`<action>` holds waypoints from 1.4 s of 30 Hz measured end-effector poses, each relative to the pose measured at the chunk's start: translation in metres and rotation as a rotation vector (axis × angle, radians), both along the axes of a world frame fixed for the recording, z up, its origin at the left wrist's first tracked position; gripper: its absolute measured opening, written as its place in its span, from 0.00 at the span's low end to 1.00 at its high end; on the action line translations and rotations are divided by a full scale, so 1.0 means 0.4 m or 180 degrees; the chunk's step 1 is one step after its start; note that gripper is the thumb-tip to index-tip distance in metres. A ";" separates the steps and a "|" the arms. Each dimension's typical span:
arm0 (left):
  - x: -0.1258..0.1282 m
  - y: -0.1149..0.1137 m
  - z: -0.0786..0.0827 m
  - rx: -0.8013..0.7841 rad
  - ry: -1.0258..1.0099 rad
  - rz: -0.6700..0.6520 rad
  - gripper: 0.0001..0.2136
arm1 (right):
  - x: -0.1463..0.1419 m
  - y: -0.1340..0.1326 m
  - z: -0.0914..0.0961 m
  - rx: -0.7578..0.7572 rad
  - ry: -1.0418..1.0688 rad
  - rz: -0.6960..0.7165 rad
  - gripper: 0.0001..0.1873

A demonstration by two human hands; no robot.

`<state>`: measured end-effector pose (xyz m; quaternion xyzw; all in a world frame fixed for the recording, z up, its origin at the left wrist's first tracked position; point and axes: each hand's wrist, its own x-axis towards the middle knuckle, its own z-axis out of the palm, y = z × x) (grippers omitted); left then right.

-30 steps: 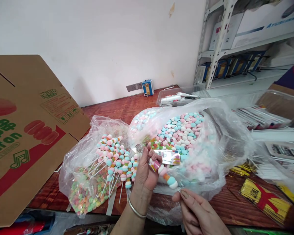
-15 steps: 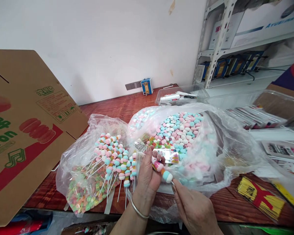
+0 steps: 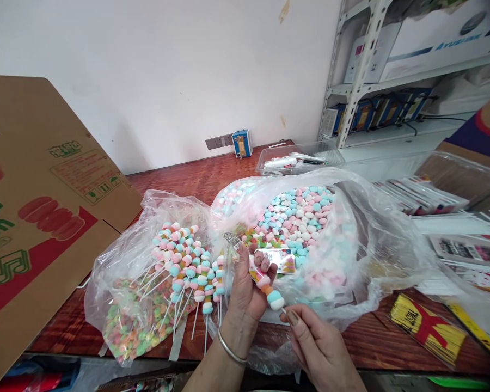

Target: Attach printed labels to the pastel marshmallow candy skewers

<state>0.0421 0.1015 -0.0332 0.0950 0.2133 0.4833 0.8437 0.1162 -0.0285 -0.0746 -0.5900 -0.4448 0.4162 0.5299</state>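
A marshmallow skewer (image 3: 275, 299), pink, orange and blue-and-white, lies tilted between my hands. My left hand (image 3: 247, 299), with a metal bangle at the wrist, is closed around a small printed plastic wrapper (image 3: 275, 259) and the skewer's upper end; its fingers partly hide both. Thumb and fingers of my right hand (image 3: 320, 343) pinch the white stick below the lowest marshmallow. Beyond them an open clear bag holds loose marshmallows (image 3: 306, 223) in pink, blue and white, with gummy candies at its near left. Finished-looking marshmallow skewers (image 3: 190, 264) lie piled to the left.
Under the skewers sits a clear bag of coloured gummies (image 3: 134, 326). A cardboard box (image 3: 44, 218) stands at left. Yellow-and-red packets (image 3: 427, 329) lie at right, near trays with printed cards (image 3: 420, 196). Behind are a clear bin (image 3: 302, 158) and a metal shelf (image 3: 361, 81).
My right fingers have shifted their pinch on the stick and their tips show more plainly. The left hand keeps its hold. The view has moved slightly.
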 end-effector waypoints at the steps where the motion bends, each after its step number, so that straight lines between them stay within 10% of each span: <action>1: 0.003 -0.003 0.000 0.0033 -0.0036 -0.0014 0.11 | -0.008 0.003 0.002 -0.0316 0.0650 0.0064 0.20; 5: 0.021 -0.027 -0.004 0.0084 -0.0021 -0.0142 0.14 | -0.029 0.028 -0.003 -0.0655 0.1919 0.0021 0.24; 14: 0.025 -0.027 -0.020 0.0144 0.0428 -0.0081 0.16 | 0.012 0.055 -0.015 0.0159 0.0113 -0.0566 0.17; 24: 0.036 -0.008 0.012 0.0316 0.0590 0.0224 0.10 | 0.021 0.014 0.017 0.0223 -0.1086 -0.0181 0.13; 30: 0.076 -0.089 -0.022 0.0124 0.0648 -0.0267 0.11 | 0.025 0.053 0.024 0.0215 -0.0880 -0.0701 0.14; 42: 0.068 -0.067 0.002 0.0461 0.0769 -0.0136 0.11 | 0.033 0.017 0.026 0.0111 -0.0277 -0.0463 0.15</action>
